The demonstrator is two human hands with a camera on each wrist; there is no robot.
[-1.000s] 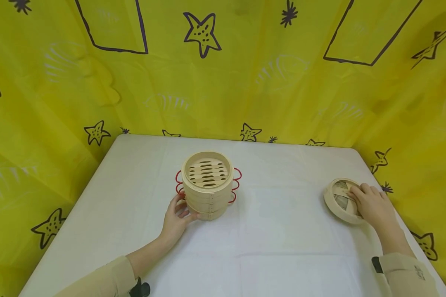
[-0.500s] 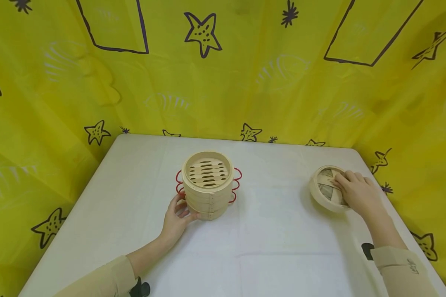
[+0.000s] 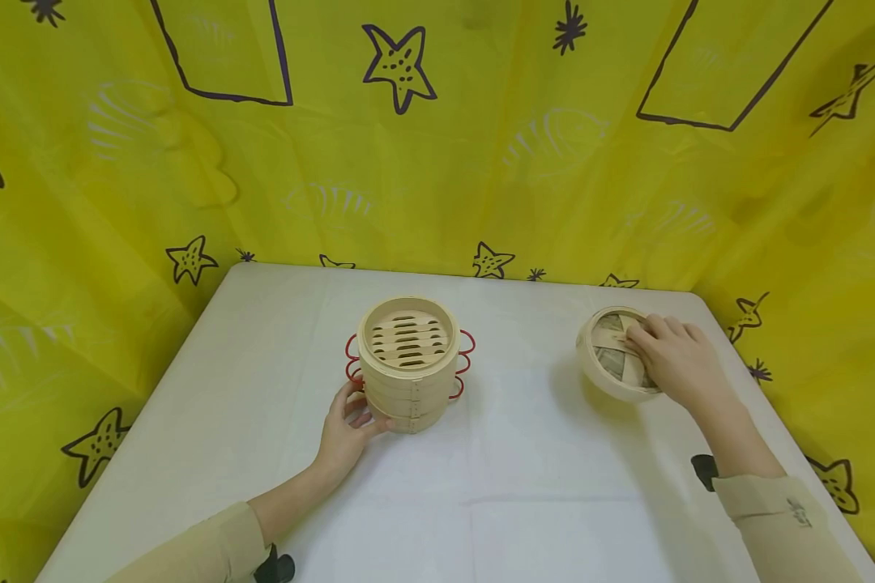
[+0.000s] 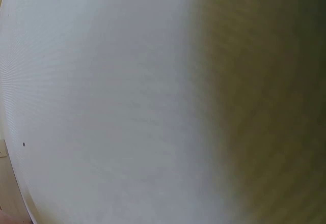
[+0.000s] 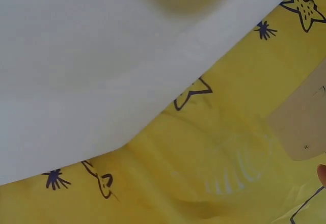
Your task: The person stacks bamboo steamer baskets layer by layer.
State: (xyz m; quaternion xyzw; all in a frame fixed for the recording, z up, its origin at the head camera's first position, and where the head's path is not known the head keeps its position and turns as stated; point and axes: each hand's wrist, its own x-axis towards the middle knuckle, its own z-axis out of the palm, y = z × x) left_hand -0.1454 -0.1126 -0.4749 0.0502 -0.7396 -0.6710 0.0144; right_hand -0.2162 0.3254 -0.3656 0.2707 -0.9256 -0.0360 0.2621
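A round bamboo steamer (image 3: pixel 407 389) of stacked tiers stands left of the table's middle in the head view, its slatted top uncovered and red loops sticking out on both sides. My left hand (image 3: pixel 346 433) grips its base from the left, thumb at the front and fingers along the side. Over at the right, my right hand (image 3: pixel 676 356) pinches the strap on top of the bamboo steamer lid (image 3: pixel 612 360), which is woven across its top. The lid tilts and casts a shadow on the cloth below it. Neither wrist view shows the fingers' hold.
White cloth (image 3: pixel 539 461) covers the table. A yellow curtain (image 3: pixel 437 162) with starfish and fish drawings hangs behind it and along both sides. The table's right edge runs close to my right forearm (image 3: pixel 744 437).
My right hand has carried the lid leftward and toward the back of the table, away from the right edge. My left hand and the steamer have stayed in place.
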